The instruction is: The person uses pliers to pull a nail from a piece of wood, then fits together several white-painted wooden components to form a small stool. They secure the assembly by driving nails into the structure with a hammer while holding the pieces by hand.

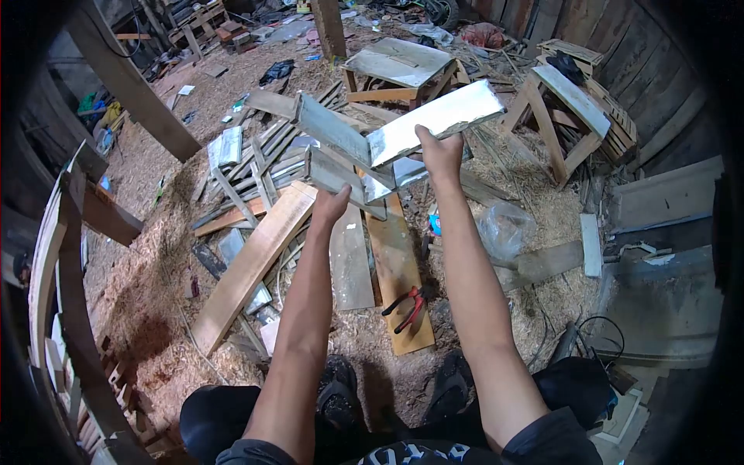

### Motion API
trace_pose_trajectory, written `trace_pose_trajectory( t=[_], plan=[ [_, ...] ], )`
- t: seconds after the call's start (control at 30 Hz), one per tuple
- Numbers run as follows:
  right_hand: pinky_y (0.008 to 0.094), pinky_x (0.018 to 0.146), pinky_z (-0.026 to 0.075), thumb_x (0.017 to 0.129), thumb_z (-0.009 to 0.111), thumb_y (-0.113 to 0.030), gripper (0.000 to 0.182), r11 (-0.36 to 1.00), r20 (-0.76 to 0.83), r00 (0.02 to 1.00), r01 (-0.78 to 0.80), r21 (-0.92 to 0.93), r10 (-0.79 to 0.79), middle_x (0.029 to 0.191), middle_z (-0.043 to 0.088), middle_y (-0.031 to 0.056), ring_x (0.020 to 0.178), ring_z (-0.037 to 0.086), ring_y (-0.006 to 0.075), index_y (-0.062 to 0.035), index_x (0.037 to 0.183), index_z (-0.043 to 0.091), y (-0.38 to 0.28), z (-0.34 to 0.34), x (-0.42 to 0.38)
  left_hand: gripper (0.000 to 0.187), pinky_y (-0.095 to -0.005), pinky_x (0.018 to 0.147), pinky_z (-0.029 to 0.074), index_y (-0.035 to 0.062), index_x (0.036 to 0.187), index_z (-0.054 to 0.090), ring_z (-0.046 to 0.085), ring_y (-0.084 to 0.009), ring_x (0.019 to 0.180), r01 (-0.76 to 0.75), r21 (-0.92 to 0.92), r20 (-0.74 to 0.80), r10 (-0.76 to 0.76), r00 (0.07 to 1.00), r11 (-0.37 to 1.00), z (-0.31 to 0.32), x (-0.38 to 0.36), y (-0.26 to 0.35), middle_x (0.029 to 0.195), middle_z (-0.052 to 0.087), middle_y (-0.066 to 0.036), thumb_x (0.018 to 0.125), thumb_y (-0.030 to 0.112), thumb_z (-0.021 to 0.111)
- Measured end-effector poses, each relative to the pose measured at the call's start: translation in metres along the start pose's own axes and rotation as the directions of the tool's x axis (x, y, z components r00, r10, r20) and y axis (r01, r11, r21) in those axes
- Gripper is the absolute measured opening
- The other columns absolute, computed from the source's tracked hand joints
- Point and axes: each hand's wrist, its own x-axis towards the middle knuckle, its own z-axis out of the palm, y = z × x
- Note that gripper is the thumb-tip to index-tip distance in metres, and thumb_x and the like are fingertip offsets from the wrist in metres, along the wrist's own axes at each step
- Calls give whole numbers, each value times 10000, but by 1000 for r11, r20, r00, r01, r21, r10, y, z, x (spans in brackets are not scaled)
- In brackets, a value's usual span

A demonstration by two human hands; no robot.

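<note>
Out in front of me I hold up a piece made of short, worn boards joined at angles [333, 128], with a bright white face on its right side. My left hand [332, 204] is closed on the edge of its lower left board, thumb on top. On the right, my right hand [443, 157] grips the near edge of the white-faced board [438, 118], thumb over it. Below, red-and-black pliers [407, 308] lie with handles spread on a yellowish plank [399, 267]. A long pale plank [256, 267] slants beneath my left hand.
A low wooden table [399, 62] stands beyond the boards, and a wooden sawhorse-like stand [562, 116] is at the right. Stacked slats [267, 167] and a clear plastic bag [505, 230] lie on the shavings-covered floor. A post [128, 81] rises at the left.
</note>
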Motion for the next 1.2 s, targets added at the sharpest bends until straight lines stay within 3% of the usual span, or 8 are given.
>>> trace_pose_trajectory(
  t=[0.17,0.27,0.37,0.47,0.67,0.77,0.97,1.2],
  plan=[
    [311,592,563,744,676,-72,328,990,13,990,-138,39,138,936,661,140,783,672,214,81,1021,590,-28,-2,-6,470,-374,919,461,-58,1171,577,602,-307,1099,56,-2,51,-56,997,998,5,4,5,1149,636,-212,836,268,625],
    [293,513,584,746,683,-75,363,998,5,999,-54,32,54,939,649,150,758,676,205,81,1052,564,-16,-10,1,483,-391,901,476,-30,1115,628,622,-351,1058,-26,-20,-12,26,1000,999,15,14,-10,1074,656,-238,794,332,627],
    [323,546,600,781,684,-76,311,985,47,985,-169,24,168,967,642,122,771,668,200,29,1053,576,-20,-14,0,461,-393,859,493,-9,1079,652,645,-343,1009,31,51,34,-33,999,998,10,12,9,1015,676,-225,791,350,618],
    [330,554,604,775,691,-57,351,977,53,977,-208,44,206,976,633,122,779,665,211,22,1085,547,-10,-15,0,441,-393,824,502,5,1046,669,660,-336,969,-41,-17,7,41,999,999,18,19,-1,965,686,-219,790,359,609],
    [321,546,617,762,691,-67,385,980,57,988,-153,125,147,1040,610,194,819,677,246,99,1075,541,-12,-13,-10,442,-389,832,495,-23,1053,655,656,-336,981,37,17,25,-38,999,999,10,10,19,984,682,-223,792,330,606],
    [347,578,614,783,673,-27,372,975,99,978,-195,107,185,1012,618,134,830,666,225,21,1107,497,-4,-13,-4,451,-385,858,488,-29,1079,643,647,-335,1008,-4,-45,13,5,1000,999,13,13,9,1016,675,-227,792,318,607],
    [341,574,615,782,673,-33,385,974,62,977,-208,85,203,1009,620,136,823,667,221,29,1117,495,-15,-7,-10,472,-368,911,467,-65,1167,575,610,-307,1071,-19,-26,67,21,998,999,12,18,0,1138,636,-214,813,240,644],
    [346,579,617,783,671,-35,383,978,87,978,-195,79,189,1017,617,143,829,666,225,32,1114,490,-12,-6,-10,480,-394,905,475,-26,1097,639,618,-359,1064,25,11,10,-26,1000,1000,7,7,19,1084,653,-240,772,326,616]
  ],
)
